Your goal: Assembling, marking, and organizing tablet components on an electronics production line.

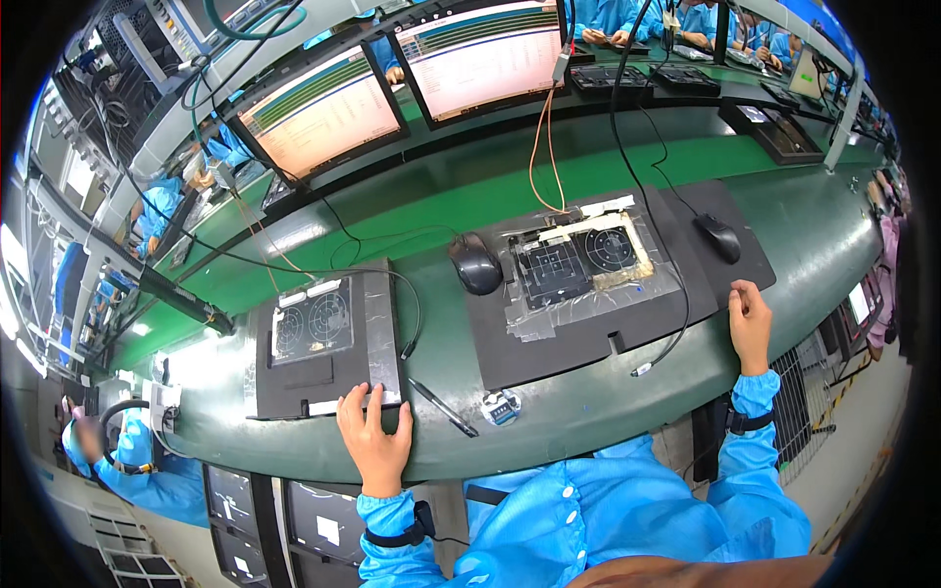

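My left hand (375,439) rests with fingers spread at the front edge of the left dark foam pad (377,333), holding nothing. Set into that pad is a black panel with white circular target patterns (314,321). My right hand (751,328) is at the right front edge of the larger foam pad (578,358), its fingers loosely curled together and nothing seen in them. This pad carries a taped-down panel with a square and a round pattern (573,263). A black mouse (718,238) lies just beyond my right hand. Another black mouse (474,263) sits at the pad's left corner.
A pen (443,408) and a small blue-and-white piece (501,408) lie between the pads, near the green table's (608,423) front edge. A loose cable connector (642,369) ends on the table. Two monitors (480,59) stand behind. A person in blue (147,480) is at left.
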